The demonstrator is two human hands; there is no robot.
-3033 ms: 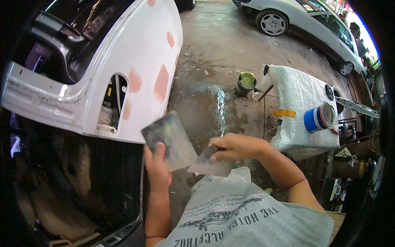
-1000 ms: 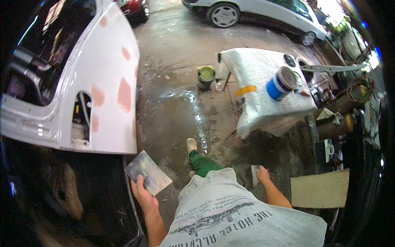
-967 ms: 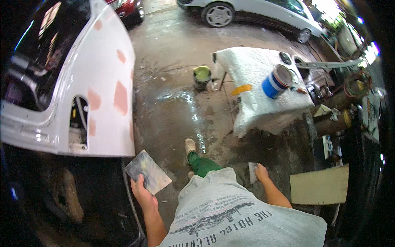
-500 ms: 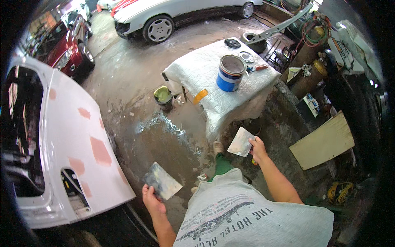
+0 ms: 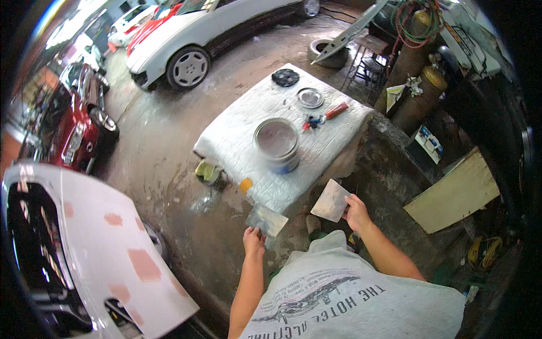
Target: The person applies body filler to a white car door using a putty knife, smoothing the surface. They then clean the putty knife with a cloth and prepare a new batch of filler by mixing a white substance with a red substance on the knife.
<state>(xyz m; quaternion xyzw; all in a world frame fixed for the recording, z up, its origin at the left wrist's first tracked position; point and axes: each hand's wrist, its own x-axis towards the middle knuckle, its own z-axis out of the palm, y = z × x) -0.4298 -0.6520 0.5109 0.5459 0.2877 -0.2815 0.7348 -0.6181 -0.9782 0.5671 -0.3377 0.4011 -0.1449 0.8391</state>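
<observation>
On the table (image 5: 237, 127), a large open can (image 5: 284, 165) is stood upright, and in it a smooth greyish-mauve filling (image 5: 275, 138) is seen below the rim; how deep it runs cannot be told. By the table's left side, a small dark bucket (image 5: 211, 179) is set on the floor (image 5: 148, 155), with something yellow-green (image 5: 205, 169) bunched in its mouth.

Beyond the can, a round metal lid (image 5: 310, 98) is laid flat, flanked by a crumpled black item (image 5: 285, 77) and a red tube (image 5: 337, 111). The tabletop is covered by a white quilted sheet, which is draped over the near edge.

Between the table's near end and the wearer's body, two flat plates are held up. A dark-smeared plate (image 5: 267, 220) is pinched at its lower edge by the left hand (image 5: 255, 239); a paler plate (image 5: 329, 200) is gripped at its right edge by the right hand (image 5: 356, 213), and the two are kept apart.

The floor is stained and wet-looking in places. A white car body panel (image 5: 99, 217), marked with pinkish patches, is seen at the left; a red car (image 5: 76, 135) and a white car (image 5: 226, 31) are parked beyond.
</observation>
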